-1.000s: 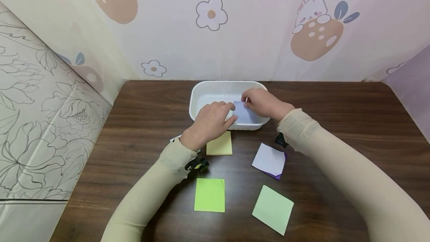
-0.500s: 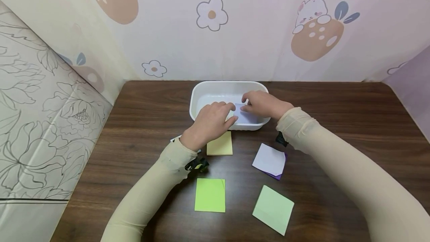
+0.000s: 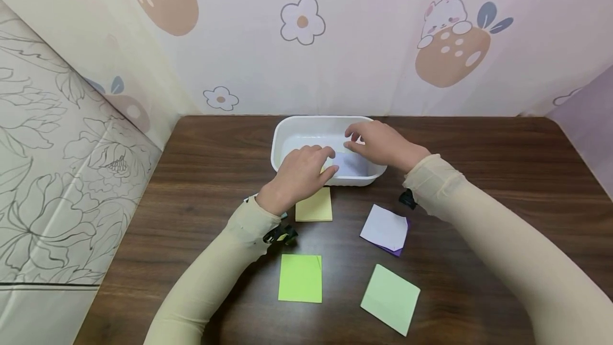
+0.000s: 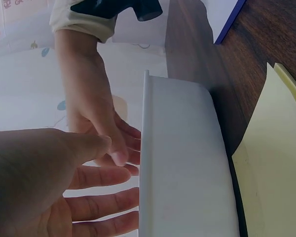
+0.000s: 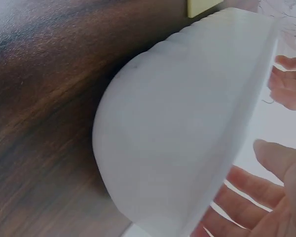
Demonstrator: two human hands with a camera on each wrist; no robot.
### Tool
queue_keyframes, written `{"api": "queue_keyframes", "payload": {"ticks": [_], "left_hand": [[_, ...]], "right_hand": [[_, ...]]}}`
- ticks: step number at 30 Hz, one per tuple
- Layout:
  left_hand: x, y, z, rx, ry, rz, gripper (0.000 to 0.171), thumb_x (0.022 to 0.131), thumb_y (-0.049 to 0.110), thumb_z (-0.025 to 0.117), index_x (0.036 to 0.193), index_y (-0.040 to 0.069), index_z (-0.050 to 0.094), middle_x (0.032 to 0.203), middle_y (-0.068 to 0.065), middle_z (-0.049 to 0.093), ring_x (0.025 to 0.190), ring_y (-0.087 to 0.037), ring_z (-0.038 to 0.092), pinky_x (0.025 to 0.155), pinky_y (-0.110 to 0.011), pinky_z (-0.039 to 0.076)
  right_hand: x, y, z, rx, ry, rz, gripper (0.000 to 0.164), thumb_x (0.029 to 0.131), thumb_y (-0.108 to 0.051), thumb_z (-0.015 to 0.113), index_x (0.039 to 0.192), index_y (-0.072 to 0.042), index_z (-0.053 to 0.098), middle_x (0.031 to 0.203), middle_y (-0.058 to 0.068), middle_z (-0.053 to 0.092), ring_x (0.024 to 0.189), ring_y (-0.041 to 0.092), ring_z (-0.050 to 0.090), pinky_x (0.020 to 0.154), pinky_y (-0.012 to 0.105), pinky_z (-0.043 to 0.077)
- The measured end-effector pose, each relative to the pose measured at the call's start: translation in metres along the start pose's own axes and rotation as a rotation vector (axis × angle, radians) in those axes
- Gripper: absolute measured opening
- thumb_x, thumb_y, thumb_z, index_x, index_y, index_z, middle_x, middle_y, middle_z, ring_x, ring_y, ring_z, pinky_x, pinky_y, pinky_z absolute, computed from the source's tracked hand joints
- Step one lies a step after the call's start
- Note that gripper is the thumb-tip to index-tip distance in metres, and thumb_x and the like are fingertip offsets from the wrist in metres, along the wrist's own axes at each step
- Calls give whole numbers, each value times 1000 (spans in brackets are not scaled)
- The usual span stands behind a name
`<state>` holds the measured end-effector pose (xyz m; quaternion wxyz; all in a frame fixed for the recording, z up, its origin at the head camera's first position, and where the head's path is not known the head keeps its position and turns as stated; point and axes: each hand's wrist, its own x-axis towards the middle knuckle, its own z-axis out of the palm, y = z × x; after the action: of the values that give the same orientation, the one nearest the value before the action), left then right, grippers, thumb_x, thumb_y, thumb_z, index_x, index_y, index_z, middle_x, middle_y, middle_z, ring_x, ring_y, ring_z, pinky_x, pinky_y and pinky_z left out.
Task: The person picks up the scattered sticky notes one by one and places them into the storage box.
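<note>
A white plastic basin (image 3: 308,134) stands against the wall at the back of the table. Inside its right half lies a pale lavender paper square (image 3: 351,165). My left hand (image 3: 301,174) reaches over the front left rim, fingers loosely bent and thumb apart, holding nothing. Some yellow shows in the basin beside its fingers, mostly hidden. Above the right end hovers my right hand (image 3: 380,141), its fingers spread apart from the thumb with nothing between them. In the right wrist view, the right fingers (image 5: 256,187) appear beyond the basin's side wall (image 5: 163,128).
Sticky note pads lie in front of the basin: pale yellow (image 3: 313,206), bright green (image 3: 300,278), mint green (image 3: 390,300), and a whitish one (image 3: 384,228) over purple. Another piece is partly hidden behind the left wrist. The patterned wall covering (image 3: 230,41) borders the table's back edge.
My right hand has let go of the lavender paper square and moved up and slightly right. The square now lies lower in the basin. My left hand has stayed put.
</note>
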<state>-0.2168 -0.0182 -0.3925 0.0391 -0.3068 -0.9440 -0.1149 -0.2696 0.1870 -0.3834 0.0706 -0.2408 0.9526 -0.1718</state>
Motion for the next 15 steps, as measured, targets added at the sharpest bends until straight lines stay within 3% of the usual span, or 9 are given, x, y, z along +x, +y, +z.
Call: {"api": "queue_keyframes", "payload": {"ticks": [15], "left_hand": [[-7, 3, -4, -59, 25, -24, 34, 94, 37, 51, 116, 15, 63, 96, 0, 66, 87, -18, 60, 67, -31, 46]], "right_hand": [[-32, -17, -4, 25, 205, -1, 36, 92, -34, 56, 116, -9, 64, 106, 5, 66, 97, 23, 60, 78, 43, 47]]}}
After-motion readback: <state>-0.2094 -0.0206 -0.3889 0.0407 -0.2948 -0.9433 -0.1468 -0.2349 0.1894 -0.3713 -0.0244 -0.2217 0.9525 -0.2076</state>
